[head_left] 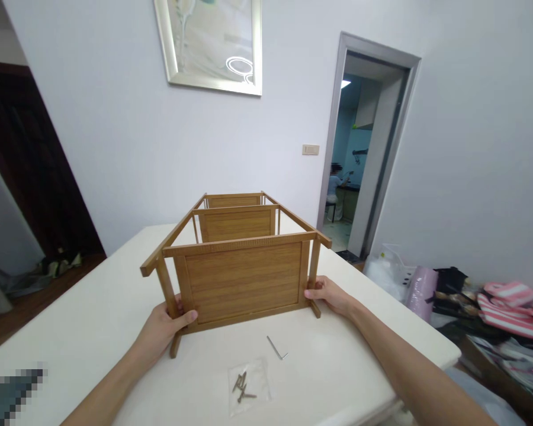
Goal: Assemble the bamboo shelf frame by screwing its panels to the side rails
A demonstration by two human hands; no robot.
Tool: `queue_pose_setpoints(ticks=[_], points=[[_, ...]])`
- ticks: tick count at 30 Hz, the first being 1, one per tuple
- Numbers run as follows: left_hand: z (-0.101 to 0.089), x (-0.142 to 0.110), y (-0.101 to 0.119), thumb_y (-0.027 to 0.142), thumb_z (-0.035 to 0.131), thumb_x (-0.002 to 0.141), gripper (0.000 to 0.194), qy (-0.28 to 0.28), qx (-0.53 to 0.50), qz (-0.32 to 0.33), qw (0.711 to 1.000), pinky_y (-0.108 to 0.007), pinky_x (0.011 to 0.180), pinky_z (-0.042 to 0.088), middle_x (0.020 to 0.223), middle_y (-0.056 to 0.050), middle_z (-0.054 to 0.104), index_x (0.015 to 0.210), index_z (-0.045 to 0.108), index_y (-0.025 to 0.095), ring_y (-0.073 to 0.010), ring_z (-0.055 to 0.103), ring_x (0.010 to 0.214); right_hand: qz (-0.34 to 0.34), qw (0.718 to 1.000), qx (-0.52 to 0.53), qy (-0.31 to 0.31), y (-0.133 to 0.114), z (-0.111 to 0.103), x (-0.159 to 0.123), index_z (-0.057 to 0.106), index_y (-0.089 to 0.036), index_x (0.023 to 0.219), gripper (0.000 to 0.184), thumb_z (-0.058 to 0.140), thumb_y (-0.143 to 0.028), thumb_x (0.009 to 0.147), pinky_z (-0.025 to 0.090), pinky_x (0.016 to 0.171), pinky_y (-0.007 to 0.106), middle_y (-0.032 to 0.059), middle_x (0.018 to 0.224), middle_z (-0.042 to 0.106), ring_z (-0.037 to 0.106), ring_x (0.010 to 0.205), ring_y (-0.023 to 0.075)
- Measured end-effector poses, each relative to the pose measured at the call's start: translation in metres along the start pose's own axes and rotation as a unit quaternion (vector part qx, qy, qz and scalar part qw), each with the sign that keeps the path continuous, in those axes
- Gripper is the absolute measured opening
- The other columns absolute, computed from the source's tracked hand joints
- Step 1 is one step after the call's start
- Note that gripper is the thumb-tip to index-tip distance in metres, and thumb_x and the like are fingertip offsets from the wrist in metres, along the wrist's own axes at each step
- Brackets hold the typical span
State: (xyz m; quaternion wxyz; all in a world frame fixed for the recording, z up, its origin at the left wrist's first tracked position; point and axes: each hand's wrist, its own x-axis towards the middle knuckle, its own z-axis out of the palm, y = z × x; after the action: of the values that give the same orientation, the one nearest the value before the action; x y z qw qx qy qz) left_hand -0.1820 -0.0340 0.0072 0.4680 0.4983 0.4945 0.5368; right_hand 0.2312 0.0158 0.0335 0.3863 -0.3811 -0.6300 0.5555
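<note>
1. Presently, a wooden shelf rack lies on its side on the white tabletop, with its length running away from the viewer toward the wall.
2. Near panel: stands upright on its long edge, between the two grips and facing the viewer. Two further panels stand behind it, linked by the upper left rail and the upper right rail.
3. Left grip: closed around the lower left corner of the rack. The thumb lies across the panel's front face, pointing inward; the other fingers pass behind the left strut and are partly hidden.
4. Right grip: closed at the lower right corner. The thumb presses the panel's right edge from the front; the other fingers reach behind the right strut, where their exact contact cannot be told.
5. Alignment: the rack sits centrally between the grips, with most of its height above them. The left grip is slightly nearer the viewer.
6. Loose hardware: an L-shaped hex key lies on the tabletop in front of the panel, clear of both grips. Nearer the viewer, a clear plastic bag contains several screws.
</note>
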Motion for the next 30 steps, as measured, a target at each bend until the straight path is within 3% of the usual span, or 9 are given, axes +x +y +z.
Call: queue_pose_setpoints(ticks=[5,11,18,25,30], points=[[0.009,-0.004,0.012,0.043,0.085,0.05,0.053,0.003,0.005,0.006,1.0,-0.038,0.085,0.054,0.096,-0.011,0.073,0.09,0.067,0.012,-0.0304,0.066,0.095,0.033,0.998,-0.052,-0.014,-0.002,0.005,0.001,0.073,-0.013,0.081,0.044,0.083,-0.046,0.052,0.054,0.075,0.035,0.0083,0.079,0.073,0.068,0.076,0.0247],[0.009,-0.004,0.017,0.038,0.085,0.052,0.049,-0.009,0.012,0.003,1.0,-0.038,0.085,0.054,0.096,-0.011,0.073,0.091,0.068,0.013,-0.0303,0.067,0.094,0.04,0.998,-0.049,-0.016,-0.006,0.008,0.003,0.074,-0.014,0.085,0.044,0.083,-0.042,0.053,0.054,0.078,0.035,0.009,0.087,0.073,0.068,0.081,0.0253],[0.011,-0.003,0.013,0.033,0.084,0.052,0.046,0.007,0.034,0.005,0.999,-0.037,0.078,0.054,0.091,-0.01,0.074,0.092,0.07,0.013,-0.0298,0.068,0.088,0.043,0.994,-0.098,0.002,-0.006,0.008,0.003,0.074,-0.014,0.082,0.046,0.083,-0.046,0.05,0.055,0.076,0.036,0.01,0.081,0.073,0.068,0.079,0.0276],[0.014,-0.001,0.0,0.039,0.086,0.051,0.05,0.062,-0.025,0.008,0.998,-0.037,0.077,0.055,0.085,-0.01,0.073,0.088,0.068,0.011,-0.0277,0.068,0.084,0.037,0.992,-0.118,0.021,0.001,0.004,0.006,0.073,-0.014,0.074,0.042,0.082,-0.046,0.049,0.054,0.07,0.033,0.009,0.077,0.073,0.067,0.073,0.0254],[0.013,-0.002,0.001,0.043,0.083,0.056,0.047,0.046,-0.052,0.006,0.998,-0.038,0.08,0.054,0.088,-0.01,0.073,0.088,0.069,0.012,-0.0272,0.068,0.085,0.033,0.993,-0.109,0.021,0.0,0.004,0.006,0.072,-0.013,0.072,0.041,0.082,-0.045,0.049,0.054,0.069,0.032,0.0089,0.075,0.072,0.067,0.071,0.0243]])
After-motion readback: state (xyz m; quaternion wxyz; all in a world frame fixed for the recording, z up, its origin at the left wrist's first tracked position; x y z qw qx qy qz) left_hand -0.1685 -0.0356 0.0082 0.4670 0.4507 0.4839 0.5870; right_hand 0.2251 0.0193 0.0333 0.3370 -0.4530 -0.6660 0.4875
